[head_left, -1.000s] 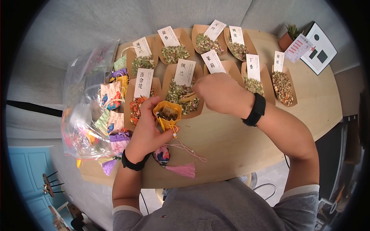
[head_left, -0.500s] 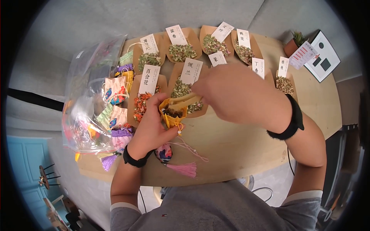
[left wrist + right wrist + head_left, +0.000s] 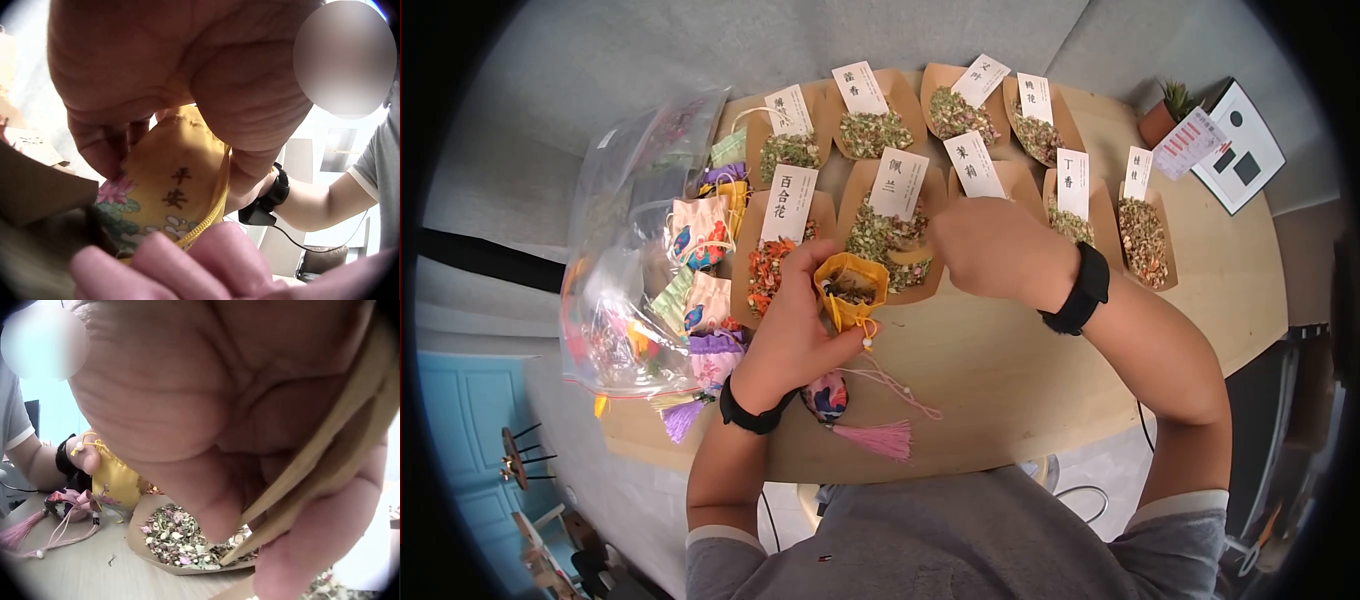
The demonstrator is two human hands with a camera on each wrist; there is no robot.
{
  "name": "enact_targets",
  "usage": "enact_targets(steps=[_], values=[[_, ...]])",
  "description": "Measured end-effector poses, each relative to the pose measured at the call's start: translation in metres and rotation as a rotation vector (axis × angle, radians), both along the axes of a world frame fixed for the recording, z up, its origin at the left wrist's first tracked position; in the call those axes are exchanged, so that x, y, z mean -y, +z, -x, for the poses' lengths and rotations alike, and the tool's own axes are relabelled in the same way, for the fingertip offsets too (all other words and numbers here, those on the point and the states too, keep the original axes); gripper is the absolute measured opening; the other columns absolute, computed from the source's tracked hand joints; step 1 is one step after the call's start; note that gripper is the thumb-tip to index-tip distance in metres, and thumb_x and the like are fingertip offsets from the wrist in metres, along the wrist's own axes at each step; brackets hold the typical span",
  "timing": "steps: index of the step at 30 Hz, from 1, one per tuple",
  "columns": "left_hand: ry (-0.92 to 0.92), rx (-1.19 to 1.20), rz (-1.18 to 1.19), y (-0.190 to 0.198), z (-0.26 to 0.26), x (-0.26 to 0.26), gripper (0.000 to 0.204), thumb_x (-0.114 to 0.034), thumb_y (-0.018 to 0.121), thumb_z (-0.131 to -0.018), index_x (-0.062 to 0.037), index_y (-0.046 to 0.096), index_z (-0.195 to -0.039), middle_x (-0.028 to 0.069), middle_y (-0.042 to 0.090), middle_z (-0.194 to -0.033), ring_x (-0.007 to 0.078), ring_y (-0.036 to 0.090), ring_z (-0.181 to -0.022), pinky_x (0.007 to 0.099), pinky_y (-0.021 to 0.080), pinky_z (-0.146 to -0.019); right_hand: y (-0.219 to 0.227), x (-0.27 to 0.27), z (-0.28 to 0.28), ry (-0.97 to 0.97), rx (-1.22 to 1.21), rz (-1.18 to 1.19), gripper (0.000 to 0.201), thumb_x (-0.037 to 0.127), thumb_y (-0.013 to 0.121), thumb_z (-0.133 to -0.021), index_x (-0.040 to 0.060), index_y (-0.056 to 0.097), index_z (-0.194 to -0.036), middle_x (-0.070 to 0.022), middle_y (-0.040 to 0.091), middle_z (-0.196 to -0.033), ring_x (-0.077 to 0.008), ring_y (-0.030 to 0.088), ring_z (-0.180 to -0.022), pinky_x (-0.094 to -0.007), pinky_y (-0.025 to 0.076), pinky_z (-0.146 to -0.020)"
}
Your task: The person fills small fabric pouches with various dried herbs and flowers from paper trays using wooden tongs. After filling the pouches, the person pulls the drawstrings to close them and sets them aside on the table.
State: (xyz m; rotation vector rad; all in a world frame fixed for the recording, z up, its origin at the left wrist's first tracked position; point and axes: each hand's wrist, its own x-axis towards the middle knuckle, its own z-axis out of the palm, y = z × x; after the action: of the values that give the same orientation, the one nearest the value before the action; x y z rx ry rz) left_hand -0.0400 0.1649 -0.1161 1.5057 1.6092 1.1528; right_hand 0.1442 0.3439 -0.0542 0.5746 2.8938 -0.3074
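Note:
My left hand [image 3: 788,335] grips a yellow drawstring pouch [image 3: 852,283] held upright, its mouth open with dark dried bits inside. The left wrist view shows a flower print and two characters on the pouch [image 3: 178,181]. Wooden tongs [image 3: 312,462] are pinched in my right hand [image 3: 1005,250], their tips at the dried herb mix [image 3: 175,540] in a paper tray just right of the pouch. A pink patterned sachet [image 3: 825,396] with a tassel lies below my left hand.
Several paper trays of dried plants with white label cards stand in two rows, one holding orange petals [image 3: 766,272]. A clear plastic bag [image 3: 615,300] and small pouches lie left; a potted plant [image 3: 1168,115] and framed board [image 3: 1238,150] stand back right.
My right hand went left with the tongs to the pouch's mouth, then drew back right to the herb tray. The left hand still grips the pouch.

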Motion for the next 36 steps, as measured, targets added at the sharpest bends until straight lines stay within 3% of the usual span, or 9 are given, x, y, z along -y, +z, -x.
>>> enact_targets(steps=[7,10,12,16,20,27,29,33,36], values=[[-0.016,-0.034,-0.024,-0.002,0.001,0.0,0.085,-0.002,0.081,-0.076,-0.0041,0.027,-0.141,0.0142,0.043,-0.13,0.0226,0.051,-0.122,0.036,0.045,-0.104,-0.012,0.009,-0.001,0.056,-0.094,0.001,0.007,0.003,0.064,-0.076,-0.0007,0.07,-0.076,-0.0202,0.069,-0.082,-0.0367,0.07,-0.078,-0.0461,0.056,-0.067],[-0.012,-0.038,-0.002,-0.004,0.002,0.0,0.086,-0.008,0.08,-0.079,0.0039,0.024,-0.143,0.0182,0.045,-0.132,0.0242,0.051,-0.124,0.0353,0.043,-0.107,-0.025,0.013,-0.001,0.082,-0.214,-0.041,0.006,0.004,0.065,-0.075,0.0006,0.07,-0.075,-0.0193,0.069,-0.079,-0.0368,0.07,-0.076,-0.0456,0.056,-0.066],[-0.014,-0.074,-0.024,-0.007,0.004,0.0,0.087,-0.002,0.081,-0.076,-0.004,0.025,-0.142,0.0145,0.043,-0.13,0.0229,0.051,-0.122,0.0365,0.045,-0.104,-0.022,0.012,-0.001,0.074,-0.166,-0.043,0.007,0.002,0.065,-0.073,0.0012,0.069,-0.079,-0.0177,0.068,-0.081,-0.0371,0.069,-0.078,-0.0463,0.056,-0.068],[-0.011,-0.098,-0.039,-0.005,0.003,0.0,0.087,-0.001,0.081,-0.076,-0.0042,0.024,-0.142,0.0146,0.044,-0.13,0.023,0.052,-0.122,0.0368,0.045,-0.104,-0.017,0.01,-0.003,0.055,-0.153,-0.027,0.011,0.0,0.064,-0.073,0.0014,0.066,-0.083,-0.0165,0.068,-0.082,-0.0377,0.068,-0.079,-0.0472,0.054,-0.069],[-0.013,-0.035,-0.034,-0.005,0.002,0.0,0.086,-0.001,0.08,-0.076,-0.0042,0.025,-0.141,0.0146,0.044,-0.129,0.0228,0.052,-0.122,0.0366,0.045,-0.104,-0.003,0.002,-0.009,0.05,-0.204,-0.108,0.006,0.002,0.065,-0.073,0.0005,0.07,-0.075,-0.0182,0.068,-0.075,-0.0367,0.07,-0.076,-0.0457,0.056,-0.065],[-0.001,-0.027,-0.03,-0.001,0.0,0.0,0.082,-0.001,0.08,-0.076,-0.0033,0.028,-0.14,0.0141,0.044,-0.13,0.0226,0.05,-0.124,0.0363,0.043,-0.106,0.05,-0.001,-0.014,0.004,-0.205,-0.163,0.013,0.002,0.064,-0.073,0.0015,0.071,-0.084,-0.0173,0.069,-0.081,-0.0357,0.07,-0.082,-0.0453,0.056,-0.07],[0.0,-0.024,-0.032,-0.003,0.001,0.0,0.082,-0.002,0.08,-0.076,-0.0032,0.028,-0.14,0.014,0.043,-0.13,0.0227,0.049,-0.124,0.0361,0.043,-0.107,0.057,0.005,-0.015,0.058,-0.37,-0.19,0.01,0.004,0.065,-0.073,0.0018,0.069,-0.082,-0.0162,0.067,-0.079,-0.0353,0.069,-0.079,-0.0446,0.055,-0.068],[0.02,-0.006,-0.002,0.0,-0.001,0.0,0.082,-0.003,0.08,-0.076,-0.003,0.029,-0.14,0.0138,0.043,-0.131,0.0228,0.049,-0.125,0.036,0.042,-0.107,0.057,0.023,-0.014,0.157,-0.435,-0.191,0.006,0.006,0.065,-0.074,0.0029,0.068,-0.078,-0.0148,0.065,-0.077,-0.0341,0.067,-0.076,-0.0435,0.054,-0.066],[0.011,-0.031,-0.017,0.001,0.0,0.0,0.082,-0.003,0.081,-0.076,-0.0032,0.028,-0.14,0.0137,0.043,-0.131,0.0226,0.049,-0.125,0.0361,0.042,-0.107,0.059,0.019,-0.016,0.144,-0.454,-0.119,0.013,0.008,0.068,-0.078,0.0031,0.069,-0.091,-0.0153,0.068,-0.08,-0.0366,0.067,-0.082,-0.047,0.052,-0.071]])
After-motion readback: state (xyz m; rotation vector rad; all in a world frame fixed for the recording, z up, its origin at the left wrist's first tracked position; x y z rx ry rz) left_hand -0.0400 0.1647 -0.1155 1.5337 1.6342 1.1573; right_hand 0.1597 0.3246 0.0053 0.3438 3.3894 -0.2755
